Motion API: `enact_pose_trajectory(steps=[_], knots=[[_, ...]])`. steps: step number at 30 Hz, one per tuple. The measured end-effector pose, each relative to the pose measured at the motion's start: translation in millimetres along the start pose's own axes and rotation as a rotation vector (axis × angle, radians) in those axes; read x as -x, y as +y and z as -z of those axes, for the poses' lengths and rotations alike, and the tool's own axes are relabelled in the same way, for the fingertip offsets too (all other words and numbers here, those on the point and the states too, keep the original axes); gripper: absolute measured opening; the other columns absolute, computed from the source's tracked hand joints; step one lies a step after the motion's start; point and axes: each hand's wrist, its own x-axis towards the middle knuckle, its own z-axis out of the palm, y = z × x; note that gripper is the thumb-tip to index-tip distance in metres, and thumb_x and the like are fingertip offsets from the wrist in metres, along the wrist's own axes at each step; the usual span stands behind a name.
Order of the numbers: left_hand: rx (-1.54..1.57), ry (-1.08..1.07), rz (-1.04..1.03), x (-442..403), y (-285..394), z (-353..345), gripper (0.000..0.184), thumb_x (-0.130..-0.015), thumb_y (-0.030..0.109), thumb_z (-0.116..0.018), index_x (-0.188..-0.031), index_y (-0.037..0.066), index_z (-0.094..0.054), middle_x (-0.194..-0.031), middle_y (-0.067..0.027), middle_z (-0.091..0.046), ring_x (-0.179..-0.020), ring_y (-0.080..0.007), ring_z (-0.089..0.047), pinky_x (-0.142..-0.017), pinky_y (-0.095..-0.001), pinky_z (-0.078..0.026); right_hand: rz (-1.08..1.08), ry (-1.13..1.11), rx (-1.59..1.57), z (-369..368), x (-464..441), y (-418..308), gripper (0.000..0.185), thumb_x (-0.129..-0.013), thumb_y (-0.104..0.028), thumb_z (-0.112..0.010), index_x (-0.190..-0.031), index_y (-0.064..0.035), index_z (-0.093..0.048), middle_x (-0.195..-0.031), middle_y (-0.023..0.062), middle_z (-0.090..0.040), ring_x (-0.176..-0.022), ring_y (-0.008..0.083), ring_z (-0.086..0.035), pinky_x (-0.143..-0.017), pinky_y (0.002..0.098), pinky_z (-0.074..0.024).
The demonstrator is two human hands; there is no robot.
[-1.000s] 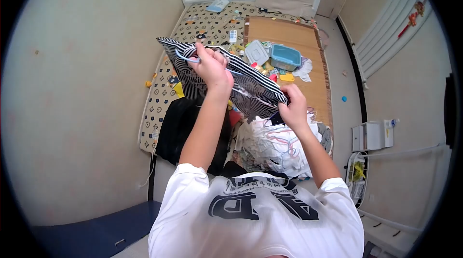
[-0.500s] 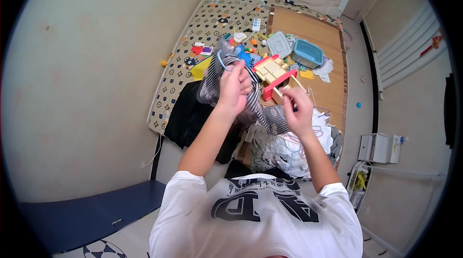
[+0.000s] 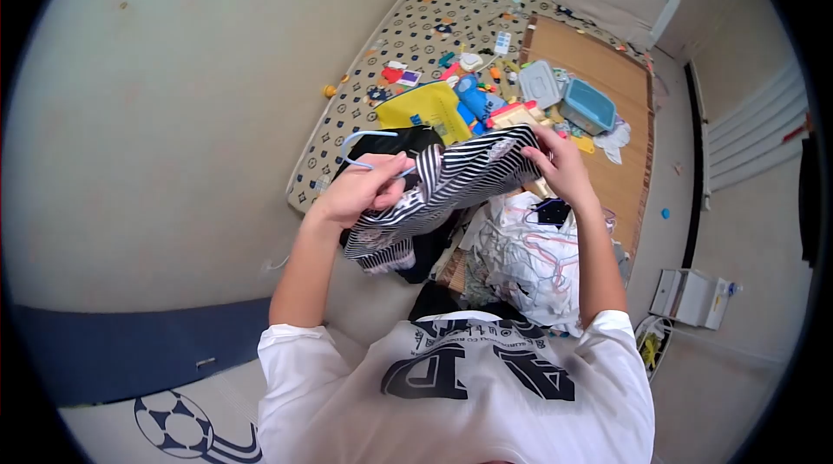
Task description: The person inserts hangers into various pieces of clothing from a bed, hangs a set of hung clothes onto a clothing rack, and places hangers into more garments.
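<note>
**Striped garment [image 3: 477, 167], held two-handed**

It spans between the grips: left hand [image 3: 357, 193] closed on the blue hanger [image 3: 371, 133], right hand [image 3: 566, 171] pinching the opposite edge. Likely light, soft and floppy, so best held by hanger and edge.

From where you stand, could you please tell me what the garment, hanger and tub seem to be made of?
Garment: soft, matte fabric, judging by its loose folds; weave unclear.
Hanger: perhaps plastic-coated wire, smooth, being thin, curved and evenly pale blue.
Tub: probably molded plastic, smooth, given its even color and stiff walls.
</note>
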Motion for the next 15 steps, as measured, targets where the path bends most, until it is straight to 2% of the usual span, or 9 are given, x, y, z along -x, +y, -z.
enact_pose_trajectory(steps=[1, 2, 6, 8, 10, 12, 15], knots=[[-0.009, -0.004, -0.005, 7, -1, 10, 0.032, -0.107, 0.030, -0.048, -0.106, 0.004, -0.066, -0.056, 0.0036, -0.046, -0.049, -0.0042, -0.034, -0.046, -0.0218, -0.027, -0.065, -0.075, -0.076, -7, -1, 6, 0.027, -0.088, -0.021, -0.073, -0.106, -0.0029, -0.067, -0.075, 0.0130, -0.063, -0.067, 0.0256, -0.061, -0.067, 0.0350, -0.0472], [-0.028, 0.035, 0.015, 15, 0, 17, 0.031, -0.107, 0.030, -0.049, -0.104, 0.004, -0.067, -0.056, 0.0037, -0.046, -0.049, -0.0043, -0.034, -0.046, -0.0220, -0.027, -0.002, -0.054, -0.125, -15, 0, 10, 0.018, -0.092, -0.017, -0.068, -0.091, 0.0015, -0.066, -0.070, 0.0154, -0.061, -0.061, 0.0227, -0.059, -0.059, 0.0320, -0.0449], [-0.227, 0.154, 0.085, 48, 3, 43, 0.032, -0.106, 0.027, -0.050, -0.096, 0.004, -0.069, -0.058, 0.0054, -0.045, -0.052, -0.0036, -0.036, -0.049, -0.0212, -0.027, 0.081, 0.040, -0.230, -31, -4, 18, 0.014, -0.093, -0.012, -0.063, -0.090, 0.0021, -0.064, -0.069, 0.0144, -0.059, -0.062, 0.0235, -0.056, -0.061, 0.0346, -0.0448], [-0.356, 0.203, 0.101, 62, 1, 47, 0.031, -0.105, 0.025, -0.049, -0.097, 0.003, -0.069, -0.059, 0.0068, -0.044, -0.055, -0.0025, -0.037, -0.052, -0.0204, -0.028, 0.050, 0.014, -0.265, -46, -4, 25, 0.018, -0.095, -0.013, -0.062, -0.086, 0.0027, -0.059, -0.068, 0.0114, -0.054, -0.063, 0.0208, -0.053, -0.063, 0.0333, -0.0438], [-0.357, 0.240, 0.100, 78, -3, 53, 0.031, -0.105, 0.024, -0.049, -0.096, 0.002, -0.069, -0.059, 0.0071, -0.043, -0.056, -0.0023, -0.037, -0.052, -0.0207, -0.028, 0.061, -0.006, -0.284, -63, -3, 28, 0.023, -0.095, -0.013, -0.061, -0.081, 0.0029, -0.053, -0.071, 0.0092, -0.052, -0.067, 0.0205, -0.051, -0.066, 0.0330, -0.0429], [-0.327, 0.280, 0.057, 94, -14, 62, 0.031, -0.105, 0.023, -0.049, -0.094, 0.002, -0.068, -0.059, 0.0074, -0.041, -0.054, -0.0024, -0.033, -0.050, -0.0211, -0.026, 0.130, -0.115, -0.331, -91, 2, 35, 0.015, -0.094, -0.016, -0.063, -0.094, -0.0006, -0.063, -0.088, 0.0108, -0.060, -0.083, 0.0240, -0.059, -0.076, 0.0339, -0.0472], [-0.137, 0.492, 0.102, 134, -26, 75, 0.027, -0.105, 0.021, -0.049, -0.099, 0.001, -0.066, -0.058, 0.0077, -0.038, -0.050, -0.0019, -0.030, -0.045, -0.0198, -0.021, 0.205, -0.261, -0.313, -134, 18, 43, 0.025, -0.093, -0.019, -0.065, -0.114, -0.0060, -0.066, -0.098, 0.0115, -0.064, -0.094, 0.0268, -0.062, -0.083, 0.0361, -0.0496]])
